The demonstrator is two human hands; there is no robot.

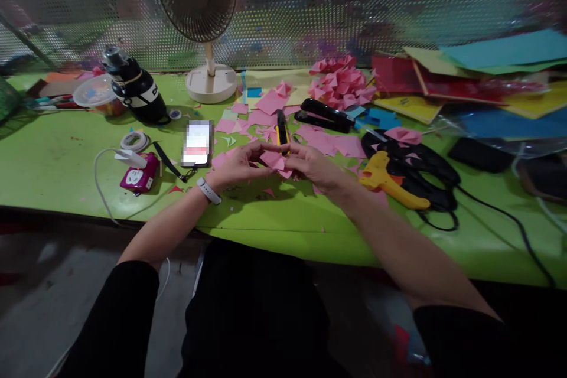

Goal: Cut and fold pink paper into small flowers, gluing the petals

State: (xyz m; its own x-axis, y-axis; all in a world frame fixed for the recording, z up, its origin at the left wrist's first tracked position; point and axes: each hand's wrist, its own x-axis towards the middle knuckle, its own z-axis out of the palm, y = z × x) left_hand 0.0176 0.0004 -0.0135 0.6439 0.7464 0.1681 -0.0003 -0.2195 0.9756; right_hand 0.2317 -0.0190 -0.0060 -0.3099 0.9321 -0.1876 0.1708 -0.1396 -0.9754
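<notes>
Between my two hands is a small piece of pink paper (274,160), partly folded, held just above the front of the green table. My left hand (241,163), with a white band on the wrist, pinches its left side. On the other side, the fingers of my right hand (310,164) close on the paper's right edge. Right behind my fingers lies a yellow and black utility knife (282,127). Flat pink paper pieces (330,140) spread around it, and a black stapler (325,116) rests beyond them. Some fingertips are hidden by the paper.
A pile of folded pink paper (343,84) sits at the back. To the right are a yellow glue gun (392,180), black cord and coloured sheets (505,50). On the left stand a fan (211,84), black bottle (139,91), phone (197,143), tape roll (134,140) and purple power socket (140,174).
</notes>
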